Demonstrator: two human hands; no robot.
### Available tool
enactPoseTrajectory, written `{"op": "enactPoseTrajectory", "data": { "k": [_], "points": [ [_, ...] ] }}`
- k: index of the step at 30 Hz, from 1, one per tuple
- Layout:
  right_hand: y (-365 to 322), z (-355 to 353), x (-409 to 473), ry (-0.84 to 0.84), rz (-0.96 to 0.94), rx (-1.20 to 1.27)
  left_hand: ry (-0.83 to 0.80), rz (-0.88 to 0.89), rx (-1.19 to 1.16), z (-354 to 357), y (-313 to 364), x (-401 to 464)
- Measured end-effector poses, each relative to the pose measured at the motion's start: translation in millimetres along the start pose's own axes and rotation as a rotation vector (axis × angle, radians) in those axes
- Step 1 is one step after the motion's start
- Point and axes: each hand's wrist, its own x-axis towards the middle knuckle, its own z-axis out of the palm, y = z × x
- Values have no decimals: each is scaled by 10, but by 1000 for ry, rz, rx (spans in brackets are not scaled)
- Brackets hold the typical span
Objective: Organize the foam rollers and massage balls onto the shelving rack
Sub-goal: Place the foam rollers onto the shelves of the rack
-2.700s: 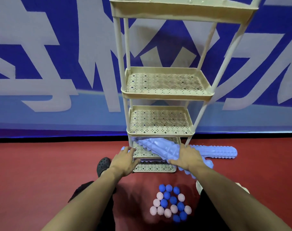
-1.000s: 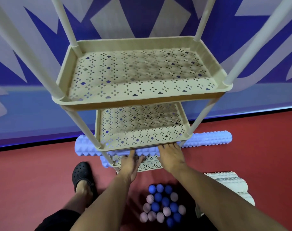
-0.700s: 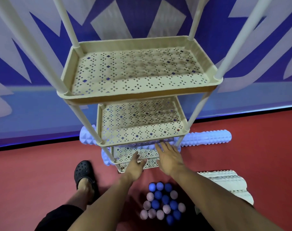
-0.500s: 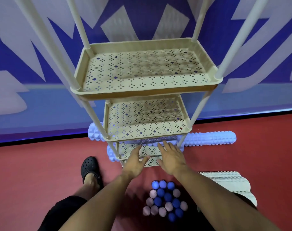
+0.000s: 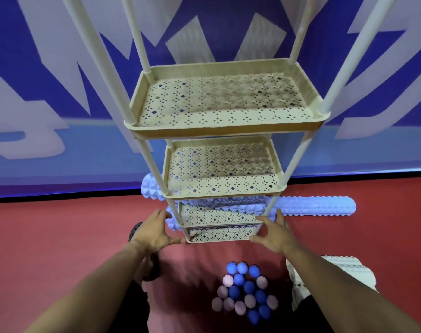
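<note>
Between the left hand and right hand, both spread open, gripping nothing: rack base, one roller shelved | step: steadying | next: reaching back for balls.

Both bare arms are reaching forward and down, the left hand and right hand spreading relaxed fingers, thumbs pointing inward.
</note>
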Motion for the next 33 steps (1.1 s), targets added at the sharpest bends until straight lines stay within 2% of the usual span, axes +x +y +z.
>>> {"op": "enactPoseTrajectory", "data": {
  "k": [4,8,14,19,25,28,33],
  "points": [
    [62,-7,157,0,-43,183,95,-150,9,-207,-438,292],
    [76,31,293,13,-103,250,145,-244,-97,-412,-523,605],
    [80,182,525,62,-100,370,59,-224,-69,-371,-783,996],
    [124,175,618,66,-105,438,115,-91,-309,-174,-911,1051],
    [81,99,600,127,-147,531,117,-109,-366,-104,-736,822],
    [90,120,591,161,-191,541,110,-171,-430,-39,-652,651],
    [136,157,507,182,-218,517,182,-208,-535,81,-445,543]
  ]
}}
